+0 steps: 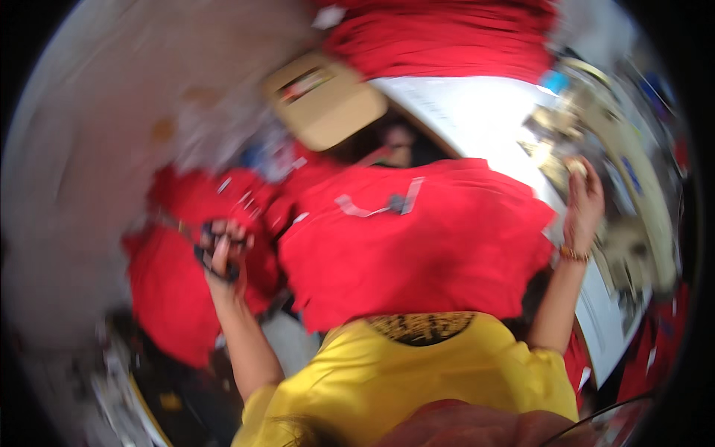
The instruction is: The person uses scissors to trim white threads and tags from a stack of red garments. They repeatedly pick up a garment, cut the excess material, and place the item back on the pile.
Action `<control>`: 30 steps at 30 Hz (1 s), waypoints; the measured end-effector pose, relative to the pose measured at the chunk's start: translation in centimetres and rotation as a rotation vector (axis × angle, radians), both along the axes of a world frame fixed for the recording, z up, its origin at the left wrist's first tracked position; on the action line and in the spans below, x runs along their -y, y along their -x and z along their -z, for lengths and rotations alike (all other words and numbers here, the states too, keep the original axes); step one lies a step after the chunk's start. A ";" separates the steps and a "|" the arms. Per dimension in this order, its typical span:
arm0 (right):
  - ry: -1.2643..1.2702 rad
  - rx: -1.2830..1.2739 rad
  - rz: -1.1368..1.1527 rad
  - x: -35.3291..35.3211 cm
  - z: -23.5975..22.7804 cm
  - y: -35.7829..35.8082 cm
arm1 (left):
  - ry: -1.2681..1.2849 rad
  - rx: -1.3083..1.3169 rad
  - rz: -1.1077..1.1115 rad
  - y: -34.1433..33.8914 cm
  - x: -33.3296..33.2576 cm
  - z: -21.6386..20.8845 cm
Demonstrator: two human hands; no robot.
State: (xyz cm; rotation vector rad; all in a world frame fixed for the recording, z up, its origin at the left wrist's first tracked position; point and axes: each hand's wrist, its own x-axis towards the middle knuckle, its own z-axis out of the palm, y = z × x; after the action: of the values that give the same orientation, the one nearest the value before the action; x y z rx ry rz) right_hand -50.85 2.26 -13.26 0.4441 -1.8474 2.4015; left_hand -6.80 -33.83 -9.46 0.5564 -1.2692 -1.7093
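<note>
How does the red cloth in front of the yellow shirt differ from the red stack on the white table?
Pose: the red cloth lies mostly spread out; the red stack shows many layered folds.
Trim: a pale strip lies on the cloth; none shows on the stack.
Shared: both are bright red. Blur hides finer detail.

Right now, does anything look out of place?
Perhaps the white strip lying bent across the middle red cloth: it looks loose against the plain red, though blur hides whether it's attached.

Heavy motion blur, glare on white tabletop [477,112]
</note>
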 end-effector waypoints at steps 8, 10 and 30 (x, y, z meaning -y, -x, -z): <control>0.302 0.193 -1.593 14.1 -8.3 -21.2 | 0.571 0.979 -0.805 -10.5 3.6 -3.1; 0.469 0.306 -1.931 15.4 -10.4 -23.8 | 0.455 0.949 -0.803 -11.0 2.7 -2.1; -0.550 -0.538 -1.351 26.8 -1.9 -21.9 | 0.504 0.699 -0.295 -4.3 13.0 1.9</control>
State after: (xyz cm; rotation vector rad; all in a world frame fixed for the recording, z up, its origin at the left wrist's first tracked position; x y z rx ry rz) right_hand -28.94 -24.59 -11.33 2.7326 -2.1441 1.6223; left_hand -2.52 -46.81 -11.35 1.0152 -1.9116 -0.9055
